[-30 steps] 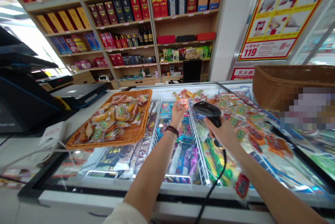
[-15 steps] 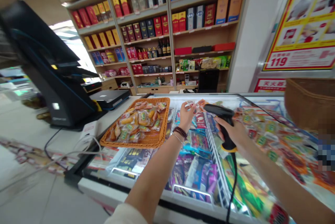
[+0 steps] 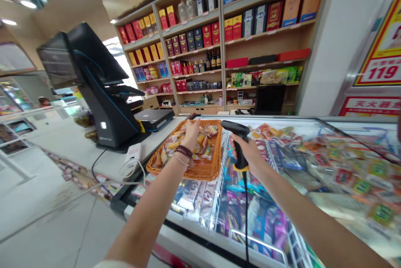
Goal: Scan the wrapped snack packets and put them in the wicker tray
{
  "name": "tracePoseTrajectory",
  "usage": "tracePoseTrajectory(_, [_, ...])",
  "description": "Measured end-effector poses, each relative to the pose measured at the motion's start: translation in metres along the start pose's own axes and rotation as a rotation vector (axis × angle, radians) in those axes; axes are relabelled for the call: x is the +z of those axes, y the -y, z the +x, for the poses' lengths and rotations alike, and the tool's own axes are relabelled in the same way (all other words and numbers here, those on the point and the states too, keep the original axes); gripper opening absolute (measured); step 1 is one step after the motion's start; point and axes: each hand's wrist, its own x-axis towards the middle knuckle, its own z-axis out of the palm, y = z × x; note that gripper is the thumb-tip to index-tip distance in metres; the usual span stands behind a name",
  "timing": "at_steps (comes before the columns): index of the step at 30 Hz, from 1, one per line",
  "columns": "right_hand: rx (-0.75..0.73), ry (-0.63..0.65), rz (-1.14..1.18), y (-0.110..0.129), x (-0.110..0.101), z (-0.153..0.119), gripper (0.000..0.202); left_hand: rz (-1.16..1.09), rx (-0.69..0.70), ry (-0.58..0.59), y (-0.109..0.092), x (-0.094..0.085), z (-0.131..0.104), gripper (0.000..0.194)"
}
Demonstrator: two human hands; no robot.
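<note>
A black handheld barcode scanner point(image 3: 237, 128) is in my right hand point(image 3: 251, 154), fingers wrapped round its grip, and its cable hangs down over the freezer. My left hand point(image 3: 191, 135), with beads at the wrist, is over an orange wicker basket point(image 3: 213, 172). Small wrapped snacks point(image 3: 205, 146) lie loosely inside that basket. The back of my left hand hides its fingertips, so whether it holds a packet does not show. More wrapped snacks point(image 3: 269, 132) are spread on the glass to the right of the scanner.
The basket rests on a glass-topped chest freezer point(image 3: 300, 119) holding packets in wire baskets. Left of it are a flat grey scale point(image 3: 153, 116), a dark checkout terminal point(image 3: 106, 105) and a white power strip point(image 3: 134, 153) with cables. Shelves of boxes point(image 3: 194, 38) stand behind.
My left hand has moved left, from near the scanner's head to over the basket. The right hand still grips the scanner, now further left over the freezer. The view has turned left.
</note>
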Motion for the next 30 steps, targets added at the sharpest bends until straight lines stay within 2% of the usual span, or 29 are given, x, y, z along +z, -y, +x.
tracePoseTrajectory(3, [-0.063, -0.114, 0.021, 0.006, -0.026, -0.002, 0.035, 0.024, 0.050, 0.122, -0.001, 0.042, -0.024, 0.031])
tracePoseTrajectory(7, [-0.165, -0.340, -0.028, 0.017, -0.086, -0.010, 0.039, -0.040, 0.142, 0.458, 0.009, 0.122, -0.070, 0.022])
tracePoseTrajectory(10, [-0.189, -0.502, -0.055, 0.021, -0.131, -0.020, 0.039, -0.015, 0.206, 0.639, 0.024, 0.182, -0.106, 0.019])
tracePoseTrajectory(13, [-0.188, -0.599, -0.051, 0.017, -0.164, -0.027, 0.041, 0.041, 0.230, 0.763, 0.045, 0.229, -0.137, 0.020])
tracePoseTrajectory(15, [-0.173, -0.640, -0.057, 0.011, -0.178, -0.030, 0.041, 0.051, 0.197, 0.778, 0.061, 0.252, -0.153, 0.024])
tracePoseTrajectory(19, [-0.142, -0.665, -0.046, 0.002, -0.189, -0.029, 0.039, 0.133, 0.120, 0.667, 0.085, 0.276, -0.169, 0.029])
tracePoseTrajectory(24, [-0.124, -0.621, -0.074, 0.000, -0.185, -0.029, 0.039, 0.316, 0.091, 0.591, 0.093, 0.282, -0.161, 0.022])
tracePoseTrajectory(26, [-0.127, -0.613, -0.089, 0.001, -0.183, -0.030, 0.038, 0.340, 0.073, 0.607, 0.093, 0.282, -0.154, 0.029])
tracePoseTrajectory(30, [-0.134, -0.604, -0.115, 0.002, -0.182, -0.035, 0.038, 0.292, 0.037, 0.736, 0.093, 0.269, -0.145, 0.042])
